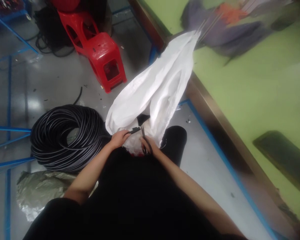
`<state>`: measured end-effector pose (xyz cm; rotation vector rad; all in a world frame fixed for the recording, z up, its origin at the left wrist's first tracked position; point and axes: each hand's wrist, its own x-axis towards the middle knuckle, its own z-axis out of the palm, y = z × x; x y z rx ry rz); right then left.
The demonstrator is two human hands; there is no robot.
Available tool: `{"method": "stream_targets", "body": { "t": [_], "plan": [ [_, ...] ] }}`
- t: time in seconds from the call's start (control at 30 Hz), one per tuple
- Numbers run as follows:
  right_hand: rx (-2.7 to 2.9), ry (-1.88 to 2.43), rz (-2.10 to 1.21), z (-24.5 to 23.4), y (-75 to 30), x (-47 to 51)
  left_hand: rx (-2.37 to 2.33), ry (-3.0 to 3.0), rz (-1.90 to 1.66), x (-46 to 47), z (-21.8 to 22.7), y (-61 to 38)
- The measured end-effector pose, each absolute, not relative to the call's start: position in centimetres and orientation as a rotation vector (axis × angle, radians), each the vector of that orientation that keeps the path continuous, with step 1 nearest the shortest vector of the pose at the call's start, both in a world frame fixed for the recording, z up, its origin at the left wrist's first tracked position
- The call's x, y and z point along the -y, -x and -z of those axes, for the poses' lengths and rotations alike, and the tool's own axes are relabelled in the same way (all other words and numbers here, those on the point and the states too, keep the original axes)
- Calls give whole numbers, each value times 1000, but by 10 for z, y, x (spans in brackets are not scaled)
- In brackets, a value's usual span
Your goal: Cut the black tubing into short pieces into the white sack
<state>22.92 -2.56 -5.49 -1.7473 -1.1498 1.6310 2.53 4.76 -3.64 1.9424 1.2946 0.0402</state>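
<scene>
– While the cable (134,130) is gripped by the left hand (120,138), just below centre, what is gripped by the right hand (151,145)?
– Scissors (143,132), presumably held close so its end is easily reached.

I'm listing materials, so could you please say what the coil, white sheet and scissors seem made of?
Coil: probably rubber or plastic, satin black, with soft highlights on smooth loops. White sheet: perhaps woven plastic, faintly glossy, fraying at one edge. Scissors: perhaps metal, judging by thin blades; finish unclear.
</scene>
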Motion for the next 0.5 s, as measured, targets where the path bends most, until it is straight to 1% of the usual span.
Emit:
{"method": "stream_targets", "body": {
  "t": [0.1,0.23,0.37,0.5],
  "plan": [
    [1350,1761,-1652,58,-226,32,-1323,-1938,-96,-51,33,-29],
    [1581,1817,-1550,56,-221,31,-1285,-1953,-56,-47,29,-38],
    [1604,1798,-1561,55,-218,29,-1262,-1945,5,-42,26,-45],
    [1594,1789,-1497,56,-216,32,-1263,-1955,41,-43,30,-45]
  ]
}}
